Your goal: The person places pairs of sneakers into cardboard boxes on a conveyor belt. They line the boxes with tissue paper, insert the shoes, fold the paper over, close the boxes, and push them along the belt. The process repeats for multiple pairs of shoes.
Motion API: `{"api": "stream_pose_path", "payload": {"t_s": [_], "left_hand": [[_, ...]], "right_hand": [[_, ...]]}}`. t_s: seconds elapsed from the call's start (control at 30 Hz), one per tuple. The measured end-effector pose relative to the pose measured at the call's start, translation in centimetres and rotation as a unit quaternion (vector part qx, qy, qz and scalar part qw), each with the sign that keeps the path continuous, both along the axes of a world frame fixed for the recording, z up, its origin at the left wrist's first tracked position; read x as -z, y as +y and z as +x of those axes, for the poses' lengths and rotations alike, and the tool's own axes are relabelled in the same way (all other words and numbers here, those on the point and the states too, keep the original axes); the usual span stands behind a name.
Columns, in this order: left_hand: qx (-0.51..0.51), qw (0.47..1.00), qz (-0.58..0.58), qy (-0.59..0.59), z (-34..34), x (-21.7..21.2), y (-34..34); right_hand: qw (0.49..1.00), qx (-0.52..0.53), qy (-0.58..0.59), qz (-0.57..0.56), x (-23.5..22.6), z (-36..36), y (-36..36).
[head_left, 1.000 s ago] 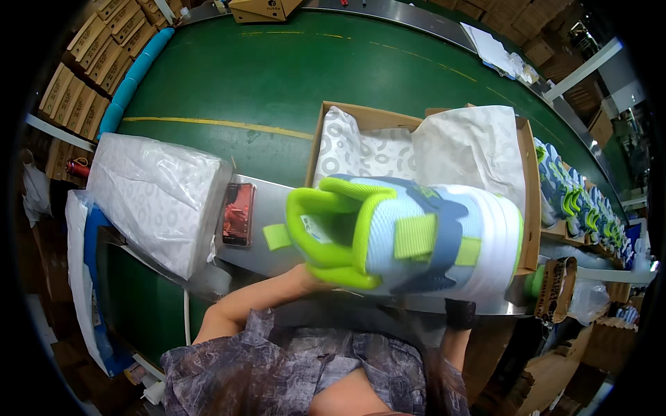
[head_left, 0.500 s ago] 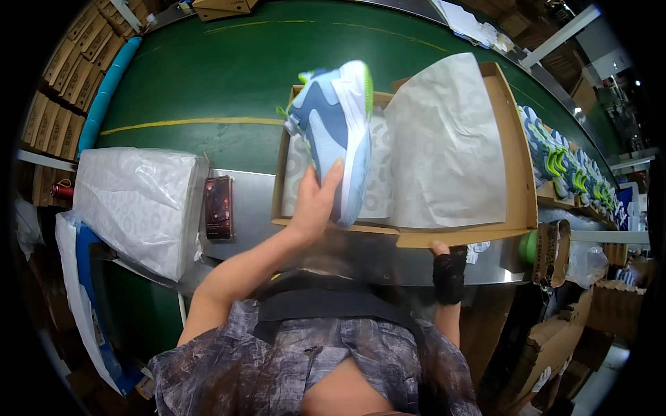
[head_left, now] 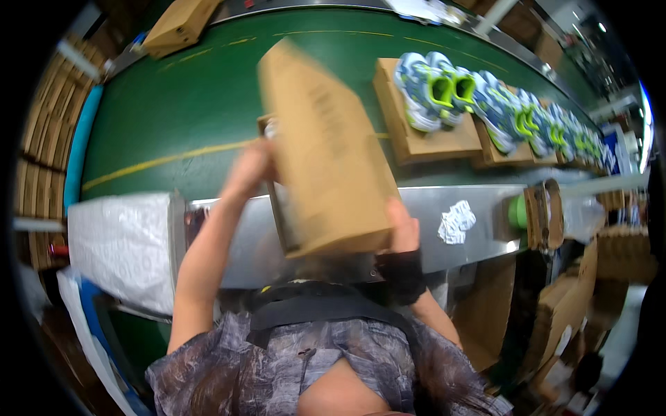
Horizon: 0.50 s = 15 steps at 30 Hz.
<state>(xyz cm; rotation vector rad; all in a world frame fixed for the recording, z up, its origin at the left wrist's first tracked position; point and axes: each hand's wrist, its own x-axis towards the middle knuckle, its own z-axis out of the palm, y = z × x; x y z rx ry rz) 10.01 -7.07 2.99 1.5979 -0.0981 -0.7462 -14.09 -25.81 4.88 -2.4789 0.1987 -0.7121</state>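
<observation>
Shoebox (head_left: 333, 156) between both hands (head_left: 404, 229)

Motion blur smears the box lid (head_left: 333, 152) and left hand (head_left: 250, 168).

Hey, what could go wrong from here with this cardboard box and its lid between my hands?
Your left hand, blurred by motion, is at the side of the box near the gap under the tilted lid, so it might get pinched. The nearest pair of shoes stands on another box to the right, so a wide swing could knock them.
</observation>
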Motion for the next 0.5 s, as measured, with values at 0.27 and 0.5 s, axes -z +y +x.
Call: {"api": "stream_pose_path", "payload": {"t_s": [0.27, 0.5], "left_hand": [[-0.089, 0.989, 0.055, -0.109, 7.3, 4.3, 0.7], [-0.116, 0.984, 0.114, -0.067, 6.4, 6.7, 0.1]], "right_hand": [[0.973, -0.04, -0.037, -0.226, 8.5, -2.1, -0.6], [0.979, 0.002, -0.081, -0.19, 9.7, -0.7, -1.7]]}}
